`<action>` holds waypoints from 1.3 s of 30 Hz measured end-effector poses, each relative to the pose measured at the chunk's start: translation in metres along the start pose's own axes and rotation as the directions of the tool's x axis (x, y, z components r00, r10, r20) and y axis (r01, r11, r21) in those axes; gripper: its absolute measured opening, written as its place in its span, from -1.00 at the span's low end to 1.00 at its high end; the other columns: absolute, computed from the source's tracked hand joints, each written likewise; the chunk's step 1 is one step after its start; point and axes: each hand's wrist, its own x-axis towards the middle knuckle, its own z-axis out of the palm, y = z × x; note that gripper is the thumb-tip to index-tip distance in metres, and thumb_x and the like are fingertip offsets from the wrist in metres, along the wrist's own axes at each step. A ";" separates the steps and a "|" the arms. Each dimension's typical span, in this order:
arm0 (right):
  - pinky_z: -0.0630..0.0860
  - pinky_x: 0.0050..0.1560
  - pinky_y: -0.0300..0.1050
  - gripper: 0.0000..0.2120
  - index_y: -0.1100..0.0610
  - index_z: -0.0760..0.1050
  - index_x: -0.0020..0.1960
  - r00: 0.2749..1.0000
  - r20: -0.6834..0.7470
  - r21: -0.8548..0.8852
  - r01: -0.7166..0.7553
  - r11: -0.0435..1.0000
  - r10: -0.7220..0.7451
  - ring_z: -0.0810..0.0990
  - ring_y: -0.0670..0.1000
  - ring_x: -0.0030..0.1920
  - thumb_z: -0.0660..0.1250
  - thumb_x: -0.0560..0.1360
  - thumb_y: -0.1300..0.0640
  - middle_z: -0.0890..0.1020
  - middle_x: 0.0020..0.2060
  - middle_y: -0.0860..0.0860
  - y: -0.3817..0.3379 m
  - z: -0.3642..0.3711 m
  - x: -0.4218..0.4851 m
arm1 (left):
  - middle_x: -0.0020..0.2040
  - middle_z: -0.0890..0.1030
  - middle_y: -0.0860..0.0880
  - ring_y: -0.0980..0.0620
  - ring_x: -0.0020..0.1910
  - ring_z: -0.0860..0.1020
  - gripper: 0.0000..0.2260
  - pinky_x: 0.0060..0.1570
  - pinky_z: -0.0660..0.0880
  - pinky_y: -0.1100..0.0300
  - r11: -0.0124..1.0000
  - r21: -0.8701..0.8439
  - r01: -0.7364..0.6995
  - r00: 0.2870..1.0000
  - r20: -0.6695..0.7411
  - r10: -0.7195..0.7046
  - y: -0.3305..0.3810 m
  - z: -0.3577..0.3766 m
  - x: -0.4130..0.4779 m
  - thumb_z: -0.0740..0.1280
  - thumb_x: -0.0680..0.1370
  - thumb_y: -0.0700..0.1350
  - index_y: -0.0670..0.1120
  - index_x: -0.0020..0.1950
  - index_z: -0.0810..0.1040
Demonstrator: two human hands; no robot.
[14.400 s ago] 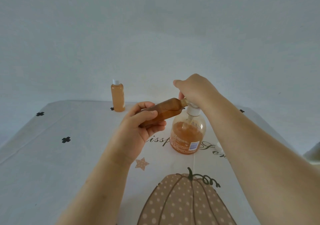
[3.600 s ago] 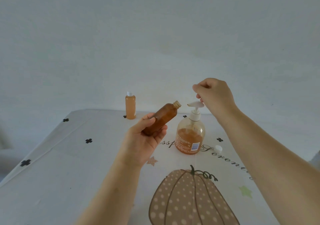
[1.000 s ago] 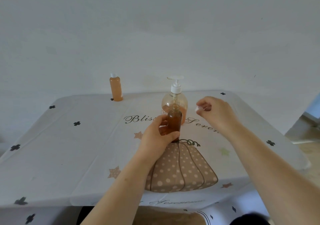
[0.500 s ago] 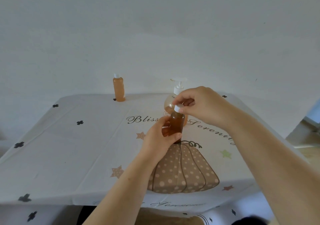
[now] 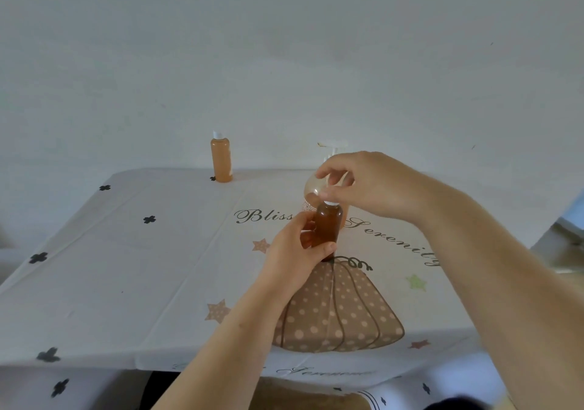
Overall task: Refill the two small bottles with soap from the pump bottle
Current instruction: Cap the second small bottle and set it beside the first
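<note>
**Capping the amber bottle**

Near edge: cloth [image 5: 126,267] with a pumpkin print [image 5: 341,315].

Just past the pumpkin's stem, the left hand [image 5: 300,251] wraps the amber bottle [image 5: 328,226]. The thumb is in front and the fingers behind, and the bottle is upright. Cannot tell whether its base rests on the cloth or sits just above it. The grip is low on the body, likely to brace against twisting and leave the neck free.

The right hand [image 5: 373,185] is above, with thumb and forefinger pinching the white cap [image 5: 330,202] on the neck and the other fingers loosely curled. This reads as screwing the cap on. How far it is threaded can't be told. The bottle looks dark up to the shoulder, so probably filled.

Directly behind is the pump bottle [image 5: 311,188], partly hidden by the right hand, with its pump head showing above the knuckles. It is close at hand as the soap source.

At the back edge stands the second bottle [image 5: 221,160], upright, white-capped, with orange soap near the top. It is well apart from the work and looks set aside as done.

Judgement: the task is near its end. Once the cap is tight, only setting the bottle down remains.
</note>
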 end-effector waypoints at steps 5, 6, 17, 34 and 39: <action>0.31 -0.36 -0.36 -0.87 0.09 0.63 -0.11 0.996 -0.083 -0.022 0.021 1.000 -0.022 0.49 -0.20 -0.33 0.35 0.58 0.11 0.58 -0.34 -0.21 0.002 0.007 0.006 | 0.19 0.60 0.18 0.26 0.13 0.57 -0.51 0.10 0.43 0.38 1.000 -0.007 0.005 1.000 0.014 -0.005 -0.001 0.001 0.000 0.50 0.47 -0.06 0.12 0.36 0.44; 0.28 -0.37 -0.29 -0.83 0.14 0.59 -0.12 0.994 -0.106 -0.045 0.001 0.999 -0.006 0.45 -0.15 -0.36 0.32 0.60 0.09 0.55 -0.35 -0.15 0.002 0.011 0.009 | 0.20 0.60 0.18 0.25 0.13 0.57 -0.50 0.08 0.42 0.40 1.000 -0.010 0.005 1.000 0.017 -0.005 0.000 0.001 0.000 0.50 0.47 -0.06 0.11 0.37 0.44; 0.36 -0.29 -0.25 -0.83 0.10 0.64 -0.02 1.000 -0.007 -0.175 0.010 0.985 -0.011 0.57 -0.07 -0.21 0.35 0.59 0.02 0.64 -0.17 -0.04 -0.006 0.003 0.002 | 0.19 0.62 0.16 0.23 0.13 0.59 -0.49 0.21 0.50 0.17 1.000 -0.028 0.002 1.000 0.012 -0.002 -0.003 0.001 0.002 0.50 0.46 -0.07 0.08 0.38 0.45; 0.33 -0.30 -0.17 -0.71 0.11 0.54 -0.14 0.996 -0.093 -0.152 -0.029 0.988 0.015 0.54 0.00 -0.22 0.36 0.57 -0.11 0.61 -0.25 -0.03 0.000 0.017 0.003 | 0.19 0.61 0.15 0.25 0.12 0.59 -0.52 0.19 0.49 0.23 0.999 -0.038 -0.001 1.000 0.018 0.002 -0.003 0.001 0.002 0.50 0.47 -0.08 0.09 0.35 0.46; 0.39 -0.20 -0.11 -0.67 0.03 0.56 -0.03 0.996 -0.081 -0.115 -0.045 0.992 0.036 0.56 -0.02 -0.14 0.34 0.55 -0.24 0.60 -0.16 -0.06 0.004 0.016 0.003 | 0.20 0.61 0.15 0.24 0.13 0.59 -0.51 0.18 0.49 0.24 0.999 -0.038 0.004 1.000 0.019 -0.004 -0.003 0.001 0.002 0.50 0.47 -0.07 0.10 0.36 0.45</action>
